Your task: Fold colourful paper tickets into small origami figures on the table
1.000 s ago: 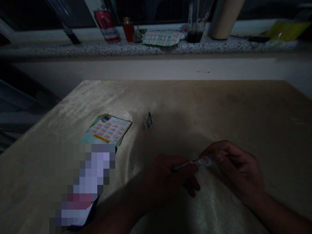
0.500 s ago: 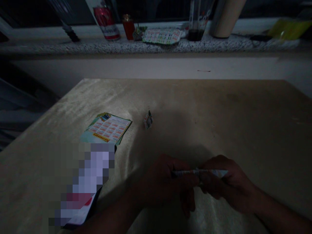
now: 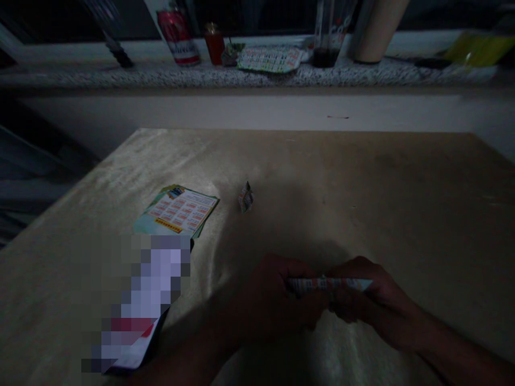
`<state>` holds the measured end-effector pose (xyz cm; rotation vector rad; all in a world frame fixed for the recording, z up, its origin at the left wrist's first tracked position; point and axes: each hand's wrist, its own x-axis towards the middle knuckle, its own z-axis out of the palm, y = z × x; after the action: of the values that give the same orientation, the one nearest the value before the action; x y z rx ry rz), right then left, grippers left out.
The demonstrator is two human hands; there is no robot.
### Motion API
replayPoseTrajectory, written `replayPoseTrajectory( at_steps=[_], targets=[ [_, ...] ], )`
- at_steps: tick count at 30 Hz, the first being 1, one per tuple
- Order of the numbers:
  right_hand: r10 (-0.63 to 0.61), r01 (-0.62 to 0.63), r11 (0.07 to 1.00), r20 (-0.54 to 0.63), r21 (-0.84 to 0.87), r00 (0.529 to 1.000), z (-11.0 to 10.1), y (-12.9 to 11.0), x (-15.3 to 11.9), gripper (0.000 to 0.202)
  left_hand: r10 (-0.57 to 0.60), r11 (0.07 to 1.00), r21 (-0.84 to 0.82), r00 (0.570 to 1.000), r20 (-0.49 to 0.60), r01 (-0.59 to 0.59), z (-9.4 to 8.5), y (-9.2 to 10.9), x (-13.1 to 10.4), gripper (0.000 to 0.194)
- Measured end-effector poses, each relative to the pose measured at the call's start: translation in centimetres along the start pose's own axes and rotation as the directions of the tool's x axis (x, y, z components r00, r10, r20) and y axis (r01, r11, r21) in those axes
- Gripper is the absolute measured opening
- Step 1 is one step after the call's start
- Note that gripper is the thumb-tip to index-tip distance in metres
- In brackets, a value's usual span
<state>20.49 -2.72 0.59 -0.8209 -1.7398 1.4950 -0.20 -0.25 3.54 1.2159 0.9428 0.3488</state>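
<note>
Between my two hands is a narrow folded piece of printed paper, held level above the near part of the table. My left hand pinches its left part, and my right hand grips its right part, with the thumbs close together at the middle. A pointed right end of the paper shows past my right thumb. Fingers hide its underside. Farther off, a small folded paper piece stands on the table. To its left lies a stack of printed paper sheets, green-edged with red text blocks.
A phone with a blurred-out screen lies at the left of the table. On the stone windowsill stand a red can, an orange lighter, printed paper, a cup with dark liquid and a beige cylinder.
The folded paper has tipped a little, so more of its printed face shows. The lower fingers of my left hand have curled in under it. Things on the table have stayed put.
</note>
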Motion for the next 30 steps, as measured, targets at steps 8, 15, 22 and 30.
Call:
replayPoseTrajectory(
  at_steps=[8, 15, 22, 30],
  targets=[
    [-0.021, 0.017, 0.998, -0.059, -0.066, 0.998, 0.0, 0.0, 0.0, 0.038, -0.023, 0.996, -0.091, 1.000, 0.010, 0.024, 0.1, -0.1, 0.0, 0.018],
    [0.032, -0.033, 0.999, -0.029, -0.039, 0.999, 0.1, -0.4, 0.1, 0.031, -0.004, 0.993, -0.122, 1.000, -0.019, 0.001, 0.0, -0.5, 0.0, 0.018],
    [0.074, -0.073, 0.997, -0.048, 0.015, 0.996, 0.2, -0.9, 0.1, 0.035, -0.021, 0.994, -0.107, 1.000, -0.020, 0.018, 0.2, -0.5, 0.1, 0.012],
    [0.036, -0.043, 0.997, -0.098, -0.068, 0.995, -0.3, -0.5, 0.0, 0.031, 0.065, 0.983, -0.167, 0.996, -0.055, -0.073, 0.0, -1.3, 0.2, 0.018]
  ],
)
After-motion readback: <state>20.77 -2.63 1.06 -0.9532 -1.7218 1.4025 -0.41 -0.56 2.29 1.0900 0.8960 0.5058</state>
